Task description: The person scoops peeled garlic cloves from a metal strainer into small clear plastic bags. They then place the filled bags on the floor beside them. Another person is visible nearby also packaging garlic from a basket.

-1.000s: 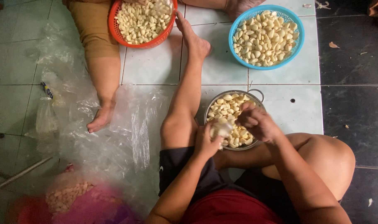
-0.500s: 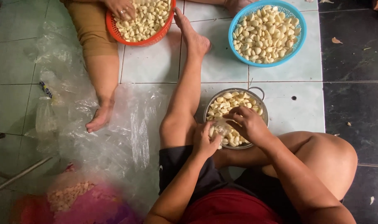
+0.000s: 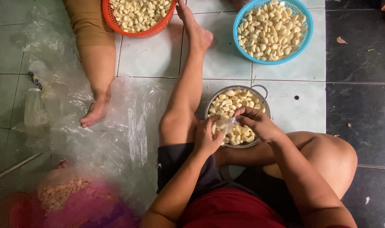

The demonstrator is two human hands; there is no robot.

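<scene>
I sit on a tiled floor with a round metal bowl (image 3: pixel 262 90) of peeled garlic cloves between my legs. My left hand (image 3: pixel 206 137) and my right hand (image 3: pixel 255 123) meet over the bowl's near side. Together they grip a small clear plastic bag (image 3: pixel 226 126) holding a few cloves. My left hand pinches the bag's left side, and my right hand's fingers curl over its top. My left leg stretches forward past the bowl.
A blue basket (image 3: pixel 302 40) and an orange basket (image 3: pixel 152 30) of peeled cloves stand farther off. Another person's leg and foot (image 3: pixel 95 113) rest at the left on crumpled clear plastic sheeting (image 3: pixel 125 126). A pink bag of cloves (image 3: pixel 70 202) lies near left.
Both hands have stayed over the metal bowl, working the small bag. The other person's hand that reached into the orange basket has gone from view.
</scene>
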